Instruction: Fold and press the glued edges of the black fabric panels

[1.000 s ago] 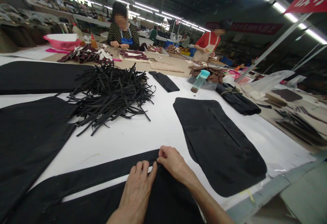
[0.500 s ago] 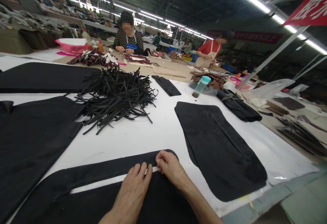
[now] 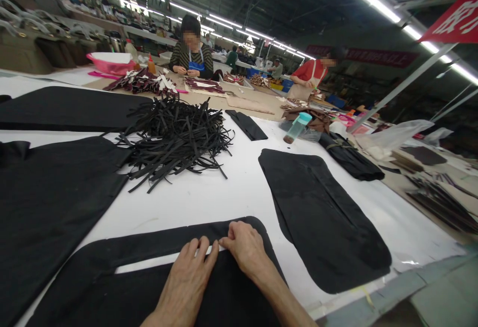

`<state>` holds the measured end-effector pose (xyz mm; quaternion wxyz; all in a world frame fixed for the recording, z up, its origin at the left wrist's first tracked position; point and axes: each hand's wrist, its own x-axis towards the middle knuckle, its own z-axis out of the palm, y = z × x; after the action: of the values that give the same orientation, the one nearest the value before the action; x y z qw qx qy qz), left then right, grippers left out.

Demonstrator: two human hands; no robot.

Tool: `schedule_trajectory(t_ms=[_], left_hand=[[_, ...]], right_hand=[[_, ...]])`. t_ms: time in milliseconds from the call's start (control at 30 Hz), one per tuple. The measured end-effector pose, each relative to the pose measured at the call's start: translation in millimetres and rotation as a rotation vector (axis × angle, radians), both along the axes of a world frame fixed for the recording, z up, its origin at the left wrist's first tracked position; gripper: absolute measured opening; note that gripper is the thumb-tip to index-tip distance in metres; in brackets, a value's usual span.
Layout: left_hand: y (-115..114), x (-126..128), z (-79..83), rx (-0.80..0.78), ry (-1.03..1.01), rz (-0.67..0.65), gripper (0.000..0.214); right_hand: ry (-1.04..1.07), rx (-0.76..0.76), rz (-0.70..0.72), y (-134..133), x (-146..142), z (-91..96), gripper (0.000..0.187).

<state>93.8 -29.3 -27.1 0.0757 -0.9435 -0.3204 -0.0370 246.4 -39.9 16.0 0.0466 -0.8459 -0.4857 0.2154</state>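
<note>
One black panel (image 3: 231, 292): flat on the white tabletop (image 3: 209, 200), at the near side, with a long white strip (image 3: 145, 263) running across it.
Left hand (image 3: 188, 274): palm down on the panel, fingers slightly apart and lying across the strip, clamped on nothing.
Right hand (image 3: 244, 247): fingers curled, thumb and fingertips at the strip's right end; cannot tell whether they clamp its edge.
Between the hands: fingertips just beside each other.
Black strips (image 3: 179, 143): loose tangled heap, farther off, left of centre.
Second black panel (image 3: 321, 212): flat, right of the right hand and apart from it.
Black sheet (image 3: 56, 207): left of the heap's near end.
Bottle (image 3: 298, 129): teal lid, beyond the second panel.
Far side: two people in aprons, one in stripes (image 3: 192, 51), one in red (image 3: 309, 73).
</note>
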Motion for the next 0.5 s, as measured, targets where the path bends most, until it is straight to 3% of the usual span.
schedule_trajectory(t_ms=[100,367,500], left_hand=[[-1,3,1.7,-0.005,0.001,0.01,0.059],[0,-1,-4.3,-0.092,-0.061,0.021,0.055],[4,-13,-4.3,-0.137,-0.085,0.031,0.045]], right_hand=[[-0.013,-0.004,0.004,-3,6,2.2,0.002],[0.049,-0.02,-0.022,-5,35,-7.1,0.01],[0.035,-0.029,0.002,-10,37,-6.1,0.012]])
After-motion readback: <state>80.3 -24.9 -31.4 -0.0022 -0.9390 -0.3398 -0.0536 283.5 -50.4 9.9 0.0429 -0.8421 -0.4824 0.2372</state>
